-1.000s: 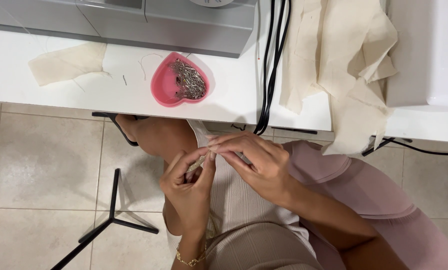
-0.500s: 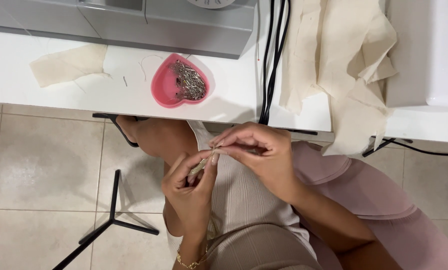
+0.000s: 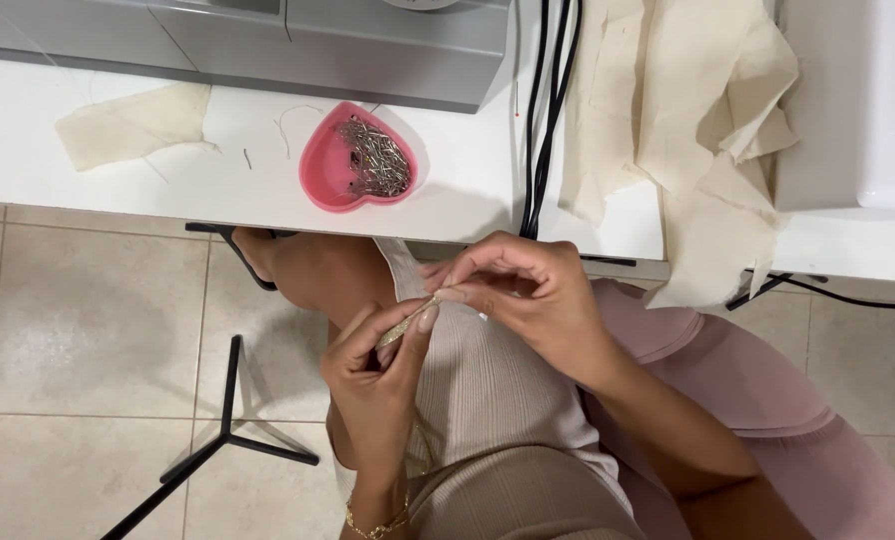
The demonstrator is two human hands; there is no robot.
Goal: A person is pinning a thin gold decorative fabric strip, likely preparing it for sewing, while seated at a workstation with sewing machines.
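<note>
Left hand (image 3: pixel 373 365): we pinch a small gold-beige strip (image 3: pixel 404 325) between thumb and fingers (image 3: pixel 426 318).
Right hand (image 3: pixel 518 290): our fingertips close on the strip's upper end.
Strip: over our lap, below the desk (image 3: pixel 168 180) edge.
Desk: pink heart-shaped pin dish (image 3: pixel 356 163), cream fabric scraps (image 3: pixel 688 120).

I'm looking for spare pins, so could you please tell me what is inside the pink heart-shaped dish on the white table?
The pink heart-shaped dish holds a loose pile of thin metal pins, heaped toward its right side. The dish floor beneath the pile is covered.
</note>
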